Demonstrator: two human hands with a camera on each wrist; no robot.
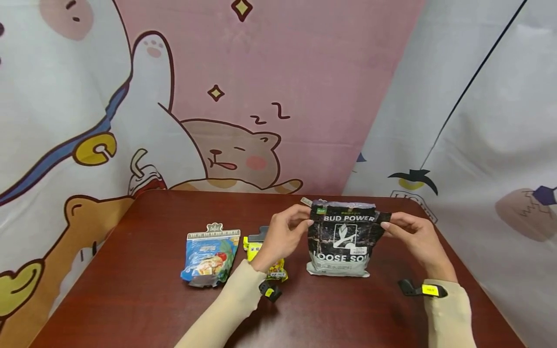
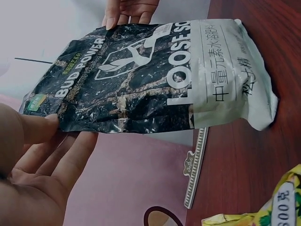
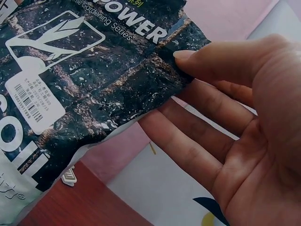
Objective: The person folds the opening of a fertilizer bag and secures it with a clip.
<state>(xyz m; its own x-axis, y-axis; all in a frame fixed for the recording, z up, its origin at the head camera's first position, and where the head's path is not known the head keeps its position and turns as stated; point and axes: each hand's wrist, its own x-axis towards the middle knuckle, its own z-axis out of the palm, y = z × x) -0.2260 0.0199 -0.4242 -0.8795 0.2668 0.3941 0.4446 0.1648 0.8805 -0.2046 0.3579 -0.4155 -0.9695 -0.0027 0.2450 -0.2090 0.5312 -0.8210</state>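
A black and pale-green "Bud Power Loose Soil" bag (image 1: pixel 341 241) stands upright on the table, its top edge raised between both hands. My left hand (image 1: pixel 285 232) pinches the bag's upper left edge, thumb on the printed front and fingers behind. At the opposite upper edge, my right hand (image 1: pixel 417 239) pinches the bag between thumb and fingers. The right wrist view shows a white barcode label (image 3: pixel 35 101) on the bag's front. Behind the bag lies a long flat sealing clip (image 2: pixel 195 169) with a shaped handle, mostly hidden by the bag in the head view.
To the left, a blue food bag (image 1: pixel 209 263) lies with a piano-key-patterned clip (image 1: pixel 213 235) across its top. Between it and the soil bag is a yellow packet (image 1: pixel 278 270) with a grey clip (image 1: pixel 259 235), partly covered by the left forearm. A cartoon-printed cloth (image 1: pixel 304 72) hangs behind the red-brown table (image 1: pixel 143 290).
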